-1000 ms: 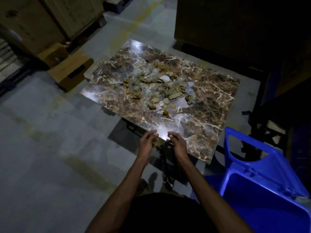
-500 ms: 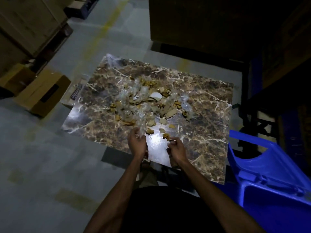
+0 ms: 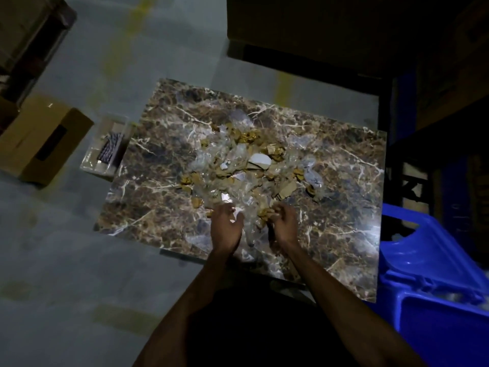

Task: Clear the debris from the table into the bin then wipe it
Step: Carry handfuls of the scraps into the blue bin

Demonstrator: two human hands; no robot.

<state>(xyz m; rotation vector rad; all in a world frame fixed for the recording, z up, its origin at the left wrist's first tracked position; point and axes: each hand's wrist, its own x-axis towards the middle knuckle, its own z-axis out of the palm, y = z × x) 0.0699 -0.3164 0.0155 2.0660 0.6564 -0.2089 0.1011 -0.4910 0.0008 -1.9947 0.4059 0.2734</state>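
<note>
Both hands at near edge of debris pile (image 3: 246,165), mid marble-pattern table (image 3: 344,213). Left hand (image 3: 225,229) cupped, fingers loosely curved against clear plastic wrap; actual grip: cannot tell, blurred. Right hand (image 3: 284,225) curled round brown cardboard scraps (image 3: 266,213). Pile: torn cardboard bits, crumpled clear plastic, one white shard (image 3: 260,160). Blue bin (image 3: 434,274) just beside table's right near corner. Cardboard box (image 3: 45,141) and clear tray (image 3: 105,147) on floor, left of table.

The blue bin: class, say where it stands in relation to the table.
In the head view the blue bin stands on the floor at the lower right, against the marble table's right near corner, on the person's right.
</note>
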